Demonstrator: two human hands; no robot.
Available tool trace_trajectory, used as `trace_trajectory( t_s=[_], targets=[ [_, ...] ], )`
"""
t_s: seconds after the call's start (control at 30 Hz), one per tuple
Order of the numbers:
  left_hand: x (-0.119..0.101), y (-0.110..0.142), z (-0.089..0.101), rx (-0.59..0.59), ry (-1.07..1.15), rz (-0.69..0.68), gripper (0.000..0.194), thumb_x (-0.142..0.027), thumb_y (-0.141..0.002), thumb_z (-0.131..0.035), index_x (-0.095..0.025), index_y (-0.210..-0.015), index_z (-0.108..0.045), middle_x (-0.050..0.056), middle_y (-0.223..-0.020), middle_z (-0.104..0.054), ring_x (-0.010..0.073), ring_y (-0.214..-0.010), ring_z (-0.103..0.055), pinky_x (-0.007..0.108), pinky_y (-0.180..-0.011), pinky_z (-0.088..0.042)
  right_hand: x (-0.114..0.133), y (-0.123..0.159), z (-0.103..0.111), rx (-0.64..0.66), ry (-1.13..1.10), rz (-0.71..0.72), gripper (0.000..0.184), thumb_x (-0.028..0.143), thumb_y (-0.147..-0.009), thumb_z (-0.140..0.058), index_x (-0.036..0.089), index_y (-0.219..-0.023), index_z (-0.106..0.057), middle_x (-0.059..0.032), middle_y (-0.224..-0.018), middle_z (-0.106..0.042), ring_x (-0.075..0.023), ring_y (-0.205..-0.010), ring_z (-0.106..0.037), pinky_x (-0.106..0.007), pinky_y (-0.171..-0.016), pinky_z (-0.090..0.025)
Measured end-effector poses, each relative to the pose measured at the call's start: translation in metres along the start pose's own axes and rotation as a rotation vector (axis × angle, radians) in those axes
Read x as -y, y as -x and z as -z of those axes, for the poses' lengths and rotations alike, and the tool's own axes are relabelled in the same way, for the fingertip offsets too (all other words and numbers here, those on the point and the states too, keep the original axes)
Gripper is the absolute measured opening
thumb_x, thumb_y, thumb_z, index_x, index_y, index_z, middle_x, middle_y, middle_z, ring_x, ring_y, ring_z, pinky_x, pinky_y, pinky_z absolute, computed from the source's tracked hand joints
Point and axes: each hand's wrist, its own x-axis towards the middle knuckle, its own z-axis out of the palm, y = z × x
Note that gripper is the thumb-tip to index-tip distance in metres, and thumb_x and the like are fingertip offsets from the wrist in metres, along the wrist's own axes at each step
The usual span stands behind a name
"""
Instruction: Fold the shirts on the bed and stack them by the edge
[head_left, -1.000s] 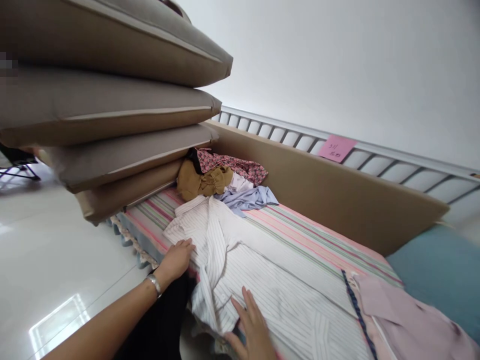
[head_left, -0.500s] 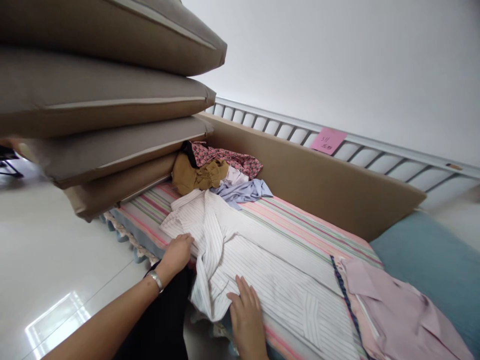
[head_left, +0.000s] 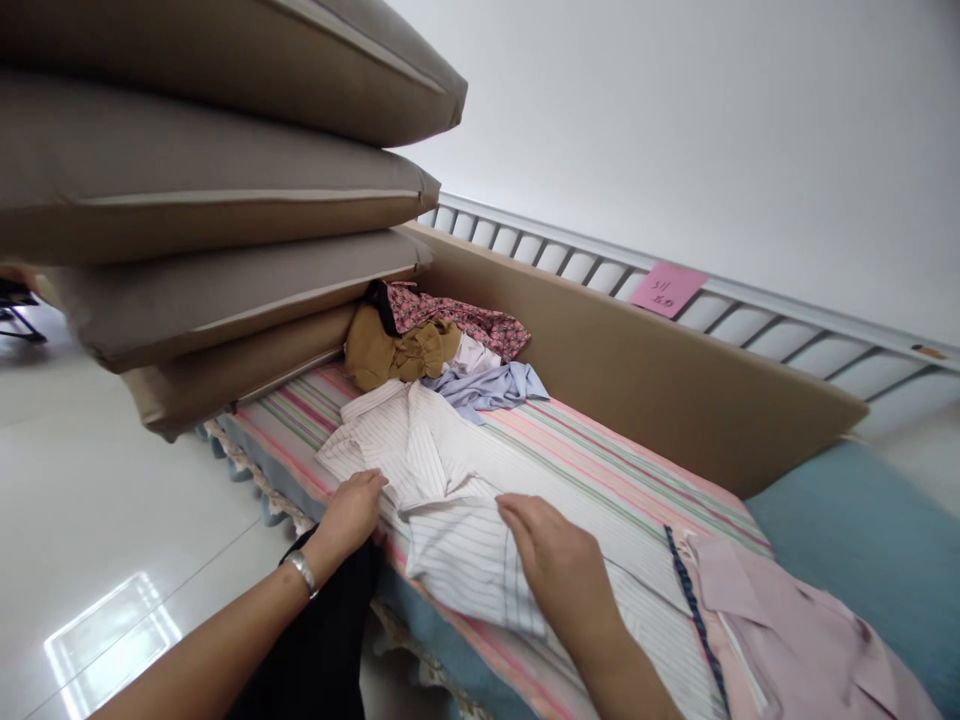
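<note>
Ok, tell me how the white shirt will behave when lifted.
Likely floppy: the shirt lies in loose creases. Probably light too, as it looks thin. Unlikely to roll, since it lies mostly flat.

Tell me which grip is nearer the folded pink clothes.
Right. The right grip is on the striped shirt, left of the folded pink clothes and apart from them. The left grip is farther left, at the shirt's near edge.

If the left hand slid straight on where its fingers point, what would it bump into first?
Most likely the white striped shirt, right by the left hand; the light blue garment lies roughly beyond, though depth is hard to judge.
</note>
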Motion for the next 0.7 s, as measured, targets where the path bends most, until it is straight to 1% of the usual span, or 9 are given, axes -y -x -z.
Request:
trace_trajectory(
  t_s=[0.07,0.13,0.27,0.37,0.4,0.47,0.53,0.63,0.7],
  targets=[
    [0.001,-0.001,-0.001,0.0,0.009,0.001,0.039,-0.01,-0.086,-0.036,-0.013,-0.117,-0.061,0.013,-0.127,-0.058,0.0216,-0.119,-0.051,0.034,-0.101,-0.037,-0.013,-0.019,0.01,0.063,-0.007,-0.02,0.022,0.026,-0.093,-0.039,0.023,-0.096,-0.061,0.0002,-0.085,-0.069,-0.012,-0.074,-0.065,-0.023,-0.065,-0.049],
    [0.001,-0.002,-0.002,0.002,0.019,0.002,0.04,-0.01,-0.086,-0.036,-0.013,-0.117,-0.06,0.013,-0.128,-0.058,0.0212,-0.119,-0.05,0.034,-0.102,-0.037,-0.024,-0.04,0.024,0.091,-0.011,-0.009,0.023,0.027,-0.093,-0.039,0.024,-0.097,-0.061,-0.0005,-0.088,-0.069,-0.0133,-0.08,-0.065,-0.025,-0.068,-0.05],
    [0.003,-0.004,-0.003,0.004,0.039,-0.001,0.039,-0.011,-0.087,-0.036,-0.014,-0.118,-0.06,0.013,-0.128,-0.058,0.0208,-0.12,-0.05,0.034,-0.103,-0.036,-0.037,-0.08,0.066,0.096,-0.01,0.054,0.026,0.03,-0.091,-0.04,0.025,-0.105,-0.062,-0.0023,-0.09,-0.067,-0.0152,-0.08,-0.064,-0.028,-0.069,-0.05],
    [0.006,-0.004,-0.005,-0.007,0.051,0.005,0.039,-0.011,-0.087,-0.037,-0.013,-0.117,-0.061,0.012,-0.127,-0.058,0.0211,-0.119,-0.05,0.034,-0.104,-0.036,-0.036,-0.089,0.089,0.21,-0.02,0.127,0.03,0.029,-0.09,-0.041,0.028,-0.115,-0.058,-0.0029,-0.086,-0.065,-0.0148,-0.074,-0.063,-0.026,-0.062,-0.049],
    [0.007,-0.003,-0.006,-0.015,0.059,0.008,0.039,-0.011,-0.087,-0.037,-0.013,-0.117,-0.061,0.012,-0.127,-0.058,0.0212,-0.119,-0.05,0.034,-0.104,-0.036,-0.035,-0.086,0.091,0.26,-0.018,0.156,0.032,0.025,-0.089,-0.041,0.027,-0.117,-0.057,-0.0033,-0.084,-0.064,-0.0146,-0.073,-0.062,-0.025,-0.061,-0.048],
    [0.008,-0.003,-0.006,-0.039,0.079,0.018,0.039,-0.01,-0.086,-0.038,-0.013,-0.117,-0.061,0.012,-0.127,-0.059,0.0213,-0.119,-0.051,0.034,-0.103,-0.036,-0.034,-0.071,0.086,0.344,0.006,0.207,0.039,0.012,-0.086,-0.036,0.024,-0.116,-0.058,-0.0044,-0.082,-0.063,-0.0138,-0.072,-0.061,-0.024,-0.06,-0.047],
    [0.004,-0.007,-0.004,-0.08,0.108,0.027,0.038,-0.01,-0.086,-0.039,-0.013,-0.116,-0.062,0.011,-0.127,-0.059,0.0218,-0.119,-0.051,0.035,-0.103,-0.037,-0.036,-0.051,0.073,0.421,0.075,0.211,0.045,0.0,-0.079,-0.032,0.022,-0.104,-0.062,-0.0046,-0.078,-0.061,-0.0136,-0.07,-0.059,-0.024,-0.061,-0.046],
    [-0.014,-0.026,0.004,-0.14,0.141,0.008,0.037,-0.01,-0.085,-0.04,-0.014,-0.114,-0.062,0.01,-0.125,-0.06,0.0223,-0.115,-0.053,0.036,-0.101,-0.039,-0.046,-0.03,0.052,0.5,0.204,0.177,0.036,-0.001,-0.077,-0.035,0.022,-0.074,-0.063,-0.0034,-0.07,-0.056,-0.0152,-0.065,-0.054,-0.027,-0.057,-0.041],
    [-0.03,-0.049,0.012,-0.151,0.147,-0.032,0.041,-0.006,-0.083,-0.04,-0.014,-0.117,-0.06,0.009,-0.122,-0.062,0.0208,-0.112,-0.055,0.034,-0.1,-0.04,-0.054,-0.026,0.049,0.485,0.269,0.162,0.033,0.002,-0.079,-0.037,0.022,-0.067,-0.061,-0.0032,-0.068,-0.055,-0.0159,-0.063,-0.051,-0.029,-0.056,-0.038]
  ],
)
